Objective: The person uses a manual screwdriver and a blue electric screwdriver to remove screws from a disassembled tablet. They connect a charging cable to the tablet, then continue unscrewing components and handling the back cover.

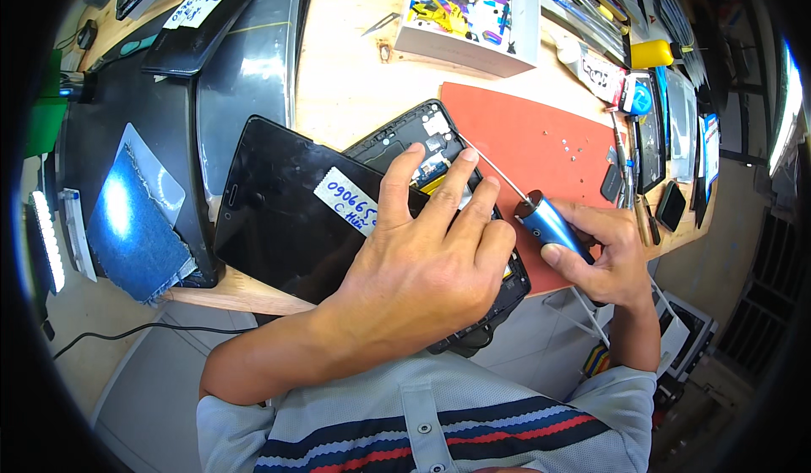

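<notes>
Steadying, it seems, the opened device [395, 142] lying partly over the mat [498, 118], the left hand [431, 258] spreads its fingers across it while the right hand [606, 252] grips a screwdriver [555, 230] angled toward its edge.

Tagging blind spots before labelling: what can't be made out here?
All in the head view:
- Middle of the opened device: under the left hand.
- Right end of the label: behind that hand.
- Part of the screwdriver handle: wrapped by the right hand.
- Whether its tip meets a screw: too small.
- What the specks on the mat are: too small.
</notes>
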Demonstrator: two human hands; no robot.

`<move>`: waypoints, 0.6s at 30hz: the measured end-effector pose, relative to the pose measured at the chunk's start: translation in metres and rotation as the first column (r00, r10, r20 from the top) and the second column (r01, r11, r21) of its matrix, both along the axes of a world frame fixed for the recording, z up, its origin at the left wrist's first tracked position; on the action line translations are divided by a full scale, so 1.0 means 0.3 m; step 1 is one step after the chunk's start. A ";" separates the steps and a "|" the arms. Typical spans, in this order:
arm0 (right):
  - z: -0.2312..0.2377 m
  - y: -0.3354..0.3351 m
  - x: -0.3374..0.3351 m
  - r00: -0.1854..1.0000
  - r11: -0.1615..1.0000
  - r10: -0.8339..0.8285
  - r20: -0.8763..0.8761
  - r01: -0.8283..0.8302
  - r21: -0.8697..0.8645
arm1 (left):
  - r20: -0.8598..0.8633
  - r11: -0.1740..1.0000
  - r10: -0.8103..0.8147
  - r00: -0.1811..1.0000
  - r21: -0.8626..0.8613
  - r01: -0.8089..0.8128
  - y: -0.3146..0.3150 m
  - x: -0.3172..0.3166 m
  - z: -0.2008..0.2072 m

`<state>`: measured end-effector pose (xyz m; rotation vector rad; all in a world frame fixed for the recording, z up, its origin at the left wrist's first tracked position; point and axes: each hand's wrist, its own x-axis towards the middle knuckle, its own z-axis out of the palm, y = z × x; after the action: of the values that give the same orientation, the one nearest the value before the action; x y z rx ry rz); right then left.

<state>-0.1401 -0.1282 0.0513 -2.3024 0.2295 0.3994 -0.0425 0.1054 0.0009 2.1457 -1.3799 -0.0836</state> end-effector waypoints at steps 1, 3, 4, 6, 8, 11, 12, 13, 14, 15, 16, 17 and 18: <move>0.002 0.000 -0.003 1.000 1.000 0.004 0.018 -0.004 0.004 | 0.008 1.000 -0.004 1.000 -0.005 0.004 0.001 0.002 0.002; 0.006 0.000 -0.009 1.000 1.000 -0.017 0.014 0.017 0.022 | 0.005 0.998 0.002 1.000 -0.055 -0.002 0.005 0.012 0.012; -0.002 -0.009 -0.004 0.997 0.994 -0.073 0.022 0.071 0.084 | 0.018 0.996 0.014 1.000 -0.089 -0.012 0.003 0.025 0.016; 0.003 -0.018 -0.015 0.996 0.999 -0.043 0.077 0.040 0.033 | -0.069 0.971 0.115 0.991 -0.205 -0.127 0.014 0.052 0.036; 0.013 -0.025 -0.038 0.997 0.998 -0.053 0.060 0.051 0.038 | -0.013 0.939 0.291 0.957 -0.187 -0.288 0.025 0.090 0.058; 0.011 -0.032 -0.085 0.989 0.983 -0.141 0.050 0.134 0.122 | -0.078 0.924 0.322 0.944 -0.191 -0.331 0.032 0.152 0.077; 0.020 -0.040 -0.105 0.990 0.981 -0.124 0.065 0.113 0.156 | -0.179 0.916 0.297 0.938 -0.226 -0.333 0.032 0.160 0.086; 0.029 -0.047 -0.127 0.992 0.977 -0.120 0.037 0.112 0.181 | -0.285 0.911 0.272 0.919 -0.231 -0.341 0.036 0.156 0.098; 0.042 -0.056 -0.149 0.992 0.968 -0.129 0.008 0.124 0.220 | -0.410 0.897 0.235 0.881 -0.258 -0.359 0.042 0.148 0.114; 0.038 -0.061 -0.165 0.992 0.979 -0.036 0.122 0.010 0.204 | -0.482 0.909 0.180 0.857 -0.251 -0.332 0.039 0.140 0.123; 0.060 -0.062 -0.196 0.999 0.971 -0.039 0.031 0.030 0.239 | -0.572 0.911 0.116 0.812 -0.264 -0.316 0.035 0.130 0.130; 0.061 -0.063 -0.215 0.998 0.970 0.038 0.040 -0.046 0.238 | -0.585 0.943 0.079 0.807 -0.219 -0.252 0.031 0.117 0.138; 0.064 -0.064 -0.233 0.992 0.956 0.098 0.083 -0.117 0.269 | -0.623 0.975 0.035 0.782 -0.151 -0.164 0.035 0.100 0.149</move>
<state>-0.2101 -0.1473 0.0706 -2.0568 0.0123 0.3798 -0.0126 0.1159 0.0456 1.7811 -0.8416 -0.5396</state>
